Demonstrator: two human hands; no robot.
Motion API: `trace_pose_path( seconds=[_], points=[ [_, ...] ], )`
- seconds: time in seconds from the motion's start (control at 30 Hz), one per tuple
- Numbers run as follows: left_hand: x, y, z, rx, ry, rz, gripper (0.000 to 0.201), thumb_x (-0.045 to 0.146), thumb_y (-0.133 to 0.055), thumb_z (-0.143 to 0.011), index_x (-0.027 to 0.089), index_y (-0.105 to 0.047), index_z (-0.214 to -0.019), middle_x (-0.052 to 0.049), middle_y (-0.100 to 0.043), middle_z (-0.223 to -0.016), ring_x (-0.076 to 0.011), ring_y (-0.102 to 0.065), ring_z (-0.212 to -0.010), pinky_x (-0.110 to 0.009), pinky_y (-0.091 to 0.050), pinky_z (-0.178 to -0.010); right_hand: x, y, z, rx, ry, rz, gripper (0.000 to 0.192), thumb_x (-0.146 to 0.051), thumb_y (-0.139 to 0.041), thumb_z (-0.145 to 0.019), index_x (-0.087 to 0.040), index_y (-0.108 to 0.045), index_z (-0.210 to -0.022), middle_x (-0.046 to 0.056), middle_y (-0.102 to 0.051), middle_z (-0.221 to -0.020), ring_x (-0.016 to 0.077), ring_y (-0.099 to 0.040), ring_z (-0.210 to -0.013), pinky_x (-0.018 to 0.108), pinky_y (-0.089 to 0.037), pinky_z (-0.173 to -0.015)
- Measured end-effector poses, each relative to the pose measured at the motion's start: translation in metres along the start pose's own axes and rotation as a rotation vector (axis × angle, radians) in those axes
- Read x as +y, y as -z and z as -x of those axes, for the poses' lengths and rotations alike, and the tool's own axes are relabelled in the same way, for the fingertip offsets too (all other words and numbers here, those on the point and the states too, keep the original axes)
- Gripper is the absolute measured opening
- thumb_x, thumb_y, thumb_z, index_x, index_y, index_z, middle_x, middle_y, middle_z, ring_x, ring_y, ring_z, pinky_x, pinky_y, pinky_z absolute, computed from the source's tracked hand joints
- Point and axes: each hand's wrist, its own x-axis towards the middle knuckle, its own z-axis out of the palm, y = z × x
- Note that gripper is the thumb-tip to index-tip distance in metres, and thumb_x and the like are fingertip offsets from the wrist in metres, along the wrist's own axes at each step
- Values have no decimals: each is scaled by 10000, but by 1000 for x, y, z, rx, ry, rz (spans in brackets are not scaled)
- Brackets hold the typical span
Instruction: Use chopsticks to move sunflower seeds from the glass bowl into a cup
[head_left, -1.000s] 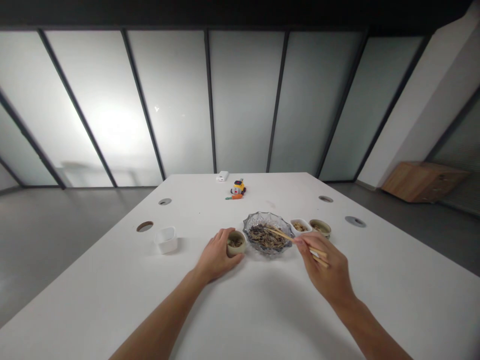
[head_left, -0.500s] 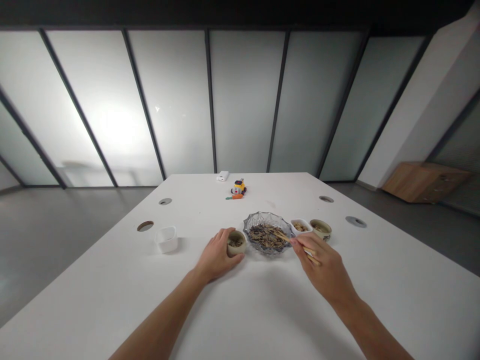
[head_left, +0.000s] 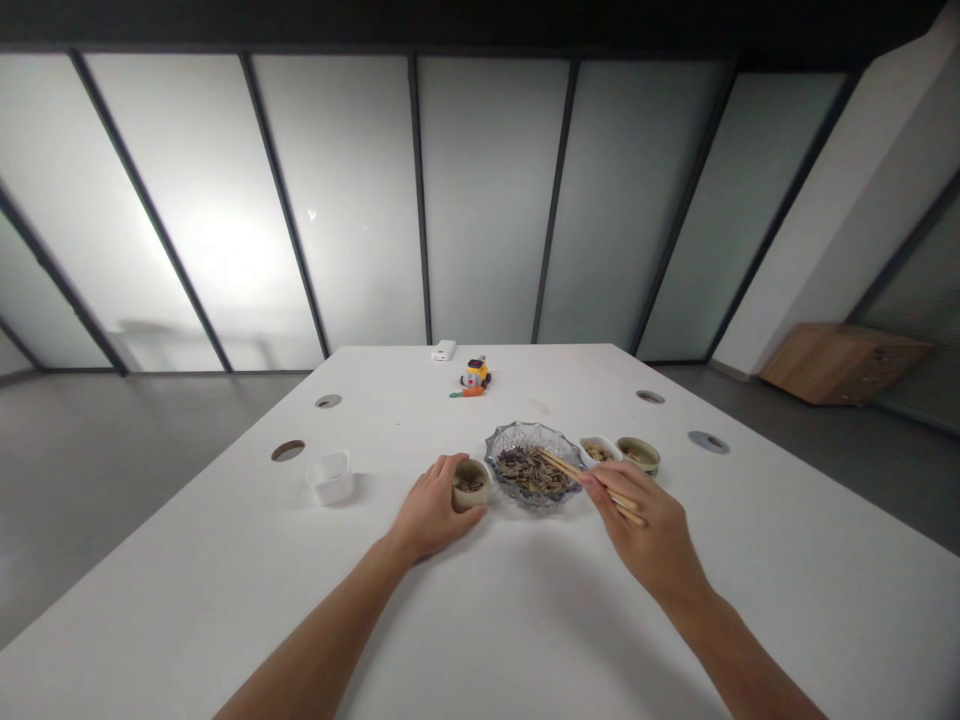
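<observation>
This looks like an office meeting room rather than a home. A long white table [head_left: 225, 560] fills the floor, and round cable holes [head_left: 289, 450] are cut into its top on both sides (some open, some capped with grey covers), the kind made for laptop and phone leads. The back wall is all frosted glass panels [head_left: 487, 200] in thin dark frames, reaching from the grey floor up to a dark ceiling band, with light glowing through on the left. A low wooden cabinet [head_left: 847, 360] stands alone by the white wall at the right, and the room is otherwise plainly furnished
</observation>
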Motion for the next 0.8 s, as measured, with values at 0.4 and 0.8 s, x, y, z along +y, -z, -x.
trace_pose_path(
  seconds=[0.4,0.8],
  points=[
    [3,2,0,15,-18,11,626,298,-775,-841,253,-515,-1409,-104,-634,-1331,-318,-643,-1206,-446,-499,-1059,-36,1,-3,-34,-131,-265,232,-264,-607,-1044,-245,-766,-876,30,-769,-862,176,-752,-790,258,-605,-724],
    [4,3,0,10,-3,-5,652,304,-796,-828,251,-522,-1419,-107,-645,-1327,-333,-647,-1217,-457,-499,-1065,-27,4,-1,24,-228,-235,274,-342,-573,-1065,-246,-779,-913,68,-787,-943,220,-752,-881,321,-620,-765]
  ],
)
